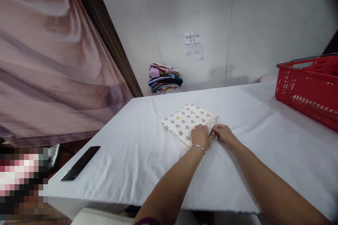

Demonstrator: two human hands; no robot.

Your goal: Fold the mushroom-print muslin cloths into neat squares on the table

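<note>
A folded white cloth (185,119) with grey mushroom-like prints and a few yellow and green ones lies on the white-covered table. My left hand (200,137), with a silver bracelet at the wrist, grips its near right edge, fingers on top and thumb at the side. At that same edge my right hand (221,134) is closed in a pinch on the layered fabric. The fingertips of my right hand are partly hidden.
A red plastic basket (308,88) stands on the table (126,168) at the right. At the left lies a black flat object (81,163). Beyond the far edge is a pile of folded fabrics (165,79), below handwritten paper notes (192,52). A pink curtain (58,59) hangs left.
</note>
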